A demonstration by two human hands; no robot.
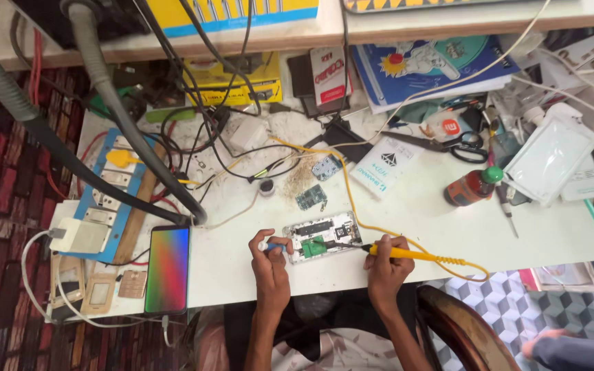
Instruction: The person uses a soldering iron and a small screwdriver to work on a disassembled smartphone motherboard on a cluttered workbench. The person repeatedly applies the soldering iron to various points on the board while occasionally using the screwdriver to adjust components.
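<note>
Left hand (pixel 269 255) pinches blue tool (pixel 274 246) steadying opened phone (pixel 322 235); right hand (pixel 386 260) grips yellow iron (pixel 407 253), tip angled onto its board.

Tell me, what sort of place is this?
Probably a small electronics repair bench: a yellow-handled soldering iron held over an opened white device with a green circuit board, loose small circuit boards, and tangled black cables.

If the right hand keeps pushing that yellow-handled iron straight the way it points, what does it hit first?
The right hand aims the yellow-handled soldering iron leftward. Its dark tip already seems to reach the green circuit board inside the opened white device. Beyond lies the left hand, though depth is uncertain.
</note>
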